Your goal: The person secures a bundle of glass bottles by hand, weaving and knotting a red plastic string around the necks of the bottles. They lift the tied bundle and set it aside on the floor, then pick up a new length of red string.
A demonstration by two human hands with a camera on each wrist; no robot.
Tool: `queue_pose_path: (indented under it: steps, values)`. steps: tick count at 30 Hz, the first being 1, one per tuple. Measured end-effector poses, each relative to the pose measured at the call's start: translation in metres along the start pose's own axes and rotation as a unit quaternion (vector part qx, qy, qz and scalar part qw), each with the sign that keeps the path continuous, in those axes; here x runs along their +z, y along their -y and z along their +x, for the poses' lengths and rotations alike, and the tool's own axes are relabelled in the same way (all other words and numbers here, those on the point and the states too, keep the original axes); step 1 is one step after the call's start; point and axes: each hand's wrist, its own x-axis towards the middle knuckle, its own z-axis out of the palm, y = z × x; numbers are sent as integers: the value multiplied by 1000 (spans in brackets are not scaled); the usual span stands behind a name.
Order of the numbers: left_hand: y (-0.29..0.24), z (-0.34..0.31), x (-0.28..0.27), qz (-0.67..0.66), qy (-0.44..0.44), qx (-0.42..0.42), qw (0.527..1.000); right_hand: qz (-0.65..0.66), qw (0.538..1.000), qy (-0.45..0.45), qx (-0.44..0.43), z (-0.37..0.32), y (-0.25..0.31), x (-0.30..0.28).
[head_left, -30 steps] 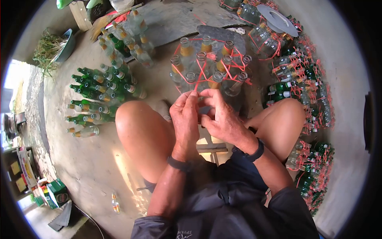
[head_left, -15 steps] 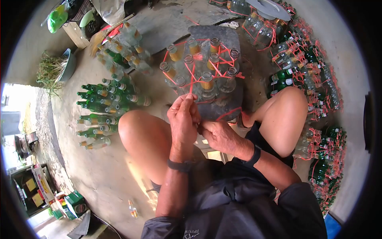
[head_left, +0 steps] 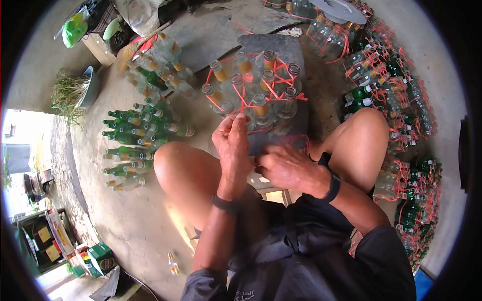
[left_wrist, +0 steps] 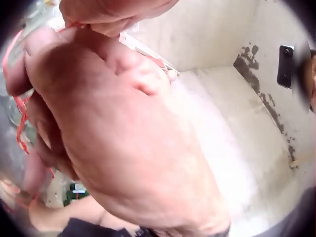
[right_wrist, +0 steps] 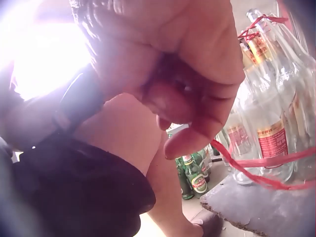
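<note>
Clear glass bottles (head_left: 259,113) stand in a cluster on a dark slab (head_left: 293,125), with red plastic string (head_left: 273,95) wound and crossed between their necks. At the cluster's near edge my left hand (head_left: 231,138) pinches the string between thumb and forefinger, close under the front bottles. My right hand (head_left: 288,165), blurred in the head view, is lower and to the right, its fingers curled. From those fingers a red strand (right_wrist: 247,170) runs toward the bottles in the right wrist view. The left wrist view shows mostly the left hand's back, with red string at its fingers.
Loose green bottles (head_left: 133,128) stand on the floor at left, with clear ones behind them. Bundles tied in red string (head_left: 404,120) line the right wall, and a grey lid (head_left: 341,11) lies on one. A single small bottle (head_left: 173,263) is at the lower left.
My right hand has moved a little down and away from my left hand, which stays near the front bottles. A loop of red string now shows beside the right hand. The head view has shifted slightly.
</note>
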Motion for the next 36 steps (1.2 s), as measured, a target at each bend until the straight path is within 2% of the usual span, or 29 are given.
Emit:
queue_pose_path:
  steps: [2, 4, 5, 7, 10, 14, 19, 22, 26, 28, 31, 36]
  values:
    - [3, 4, -2, -1, -6, 13, 1000, -16, 1000, 2, 5, 10, -9, -12]
    - [7, 6, -4, 20, -4, 67, 998, -29, 989, -146, -2, 27, -3, -38]
    - [7, 6, -5, 20, -4, 67, 998, -28, 989, -145, -2, 36, -5, -45]
    - [2, 3, -5, 71, -9, 71, 995, -51, 970, -235, -38, 53, -12, -57]
    - [4, 5, -5, 106, -8, 120, 987, -86, 972, -208, -68, 65, -31, -52]
    - [-1, 2, -8, 127, -7, 111, 986, -110, 972, -199, -61, 71, -37, -47]
    - [-7, -2, -5, 172, 2, 154, 973, -137, 969, -201, -43, 75, -38, -44]
    - [-7, -2, -8, 206, 0, 144, 968, -151, 967, -204, -22, 78, -34, -38]
    - [-5, -6, -9, 223, -13, 146, 964, -131, 970, -203, -25, 85, -34, -38]
    - [-4, -5, -12, 252, -14, 173, 952, -124, 971, -205, -27, 86, -33, -38]
    - [-9, -12, -12, 256, -21, 155, 954, -117, 970, -208, -36, 85, -32, -39]
    - [-8, -9, -16, 264, -12, 170, 949, -111, 973, -200, -23, 85, -33, -39]
